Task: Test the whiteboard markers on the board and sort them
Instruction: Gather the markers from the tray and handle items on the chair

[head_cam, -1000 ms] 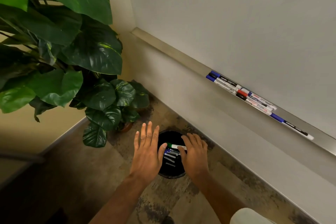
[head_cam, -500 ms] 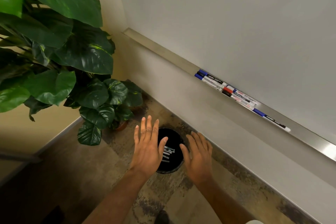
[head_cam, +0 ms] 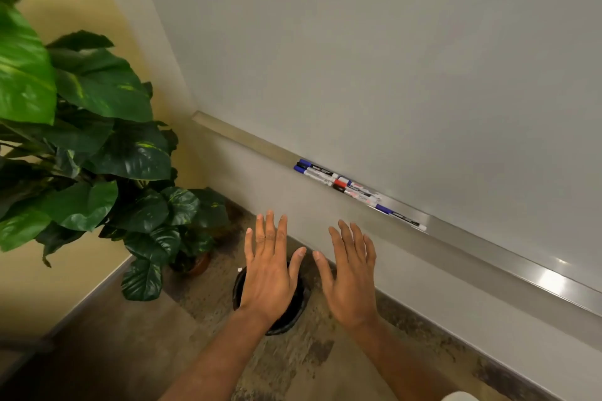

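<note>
Several whiteboard markers (head_cam: 342, 182) with blue, black and red caps lie in a row on the metal tray (head_cam: 472, 244) under the whiteboard (head_cam: 391, 58). My left hand (head_cam: 270, 267) hovers flat with straight fingers over a black round bin (head_cam: 290, 319) on the floor and hides most of it. Beside it, my right hand (head_cam: 353, 273) is spread flat too and holds nothing. Both hands are below and left of the markers.
A large leafy plant (head_cam: 91, 140) in a pot (head_cam: 195, 265) fills the left side, in the corner next to the bin. The wall under the tray runs diagonally to the lower right. The floor is mottled brown.
A green-capped marker at my right fingertips over the bin a second ago is gone from view. Both hands have risen, and my left hand now covers the bin's inside.
</note>
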`<state>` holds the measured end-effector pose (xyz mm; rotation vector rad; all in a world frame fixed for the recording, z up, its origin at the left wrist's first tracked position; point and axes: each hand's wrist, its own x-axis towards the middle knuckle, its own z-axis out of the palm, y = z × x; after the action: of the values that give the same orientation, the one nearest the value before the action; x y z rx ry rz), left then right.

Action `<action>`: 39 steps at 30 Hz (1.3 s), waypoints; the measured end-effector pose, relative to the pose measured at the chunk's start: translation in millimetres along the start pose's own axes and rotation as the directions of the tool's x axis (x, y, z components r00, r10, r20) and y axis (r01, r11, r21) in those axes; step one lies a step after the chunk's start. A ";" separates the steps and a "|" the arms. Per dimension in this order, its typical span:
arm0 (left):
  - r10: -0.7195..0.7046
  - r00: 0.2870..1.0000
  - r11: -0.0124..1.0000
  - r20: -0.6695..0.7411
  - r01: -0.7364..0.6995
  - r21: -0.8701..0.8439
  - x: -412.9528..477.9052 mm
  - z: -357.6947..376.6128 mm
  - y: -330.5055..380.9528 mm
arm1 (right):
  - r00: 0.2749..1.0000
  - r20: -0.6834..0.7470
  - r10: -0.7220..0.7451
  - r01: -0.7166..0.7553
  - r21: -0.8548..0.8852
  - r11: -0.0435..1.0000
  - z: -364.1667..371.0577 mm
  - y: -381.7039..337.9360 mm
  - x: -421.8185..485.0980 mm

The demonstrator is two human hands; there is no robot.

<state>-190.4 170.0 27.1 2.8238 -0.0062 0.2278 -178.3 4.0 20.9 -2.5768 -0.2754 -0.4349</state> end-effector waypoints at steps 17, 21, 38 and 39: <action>0.241 0.964 0.969 -0.116 -0.245 -0.017 -26.5 -50.4 178.2 | 0.978 -0.202 0.051 -0.077 -0.124 0.989 -189.3 60.4 -45.2; 0.321 0.939 0.941 -0.128 -0.331 -0.070 -25.7 -52.1 208.4 | 0.957 -0.276 0.084 -0.129 -0.149 0.980 -215.0 72.3 -55.5; 0.785 0.617 0.602 -0.047 -0.779 -0.175 -23.9 -13.8 334.9 | 0.675 -0.525 0.518 -0.709 -0.267 0.653 -283.5 105.4 -141.9; 0.799 0.600 0.585 -0.033 -0.790 -0.185 -29.8 -11.8 343.7 | 0.652 -0.531 0.541 -0.734 -0.263 0.626 -287.8 107.7 -151.4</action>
<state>-231.6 -154.5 137.5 2.4269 -1.2729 0.3159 -361.9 -252.4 154.6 -2.6818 1.0323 -0.7994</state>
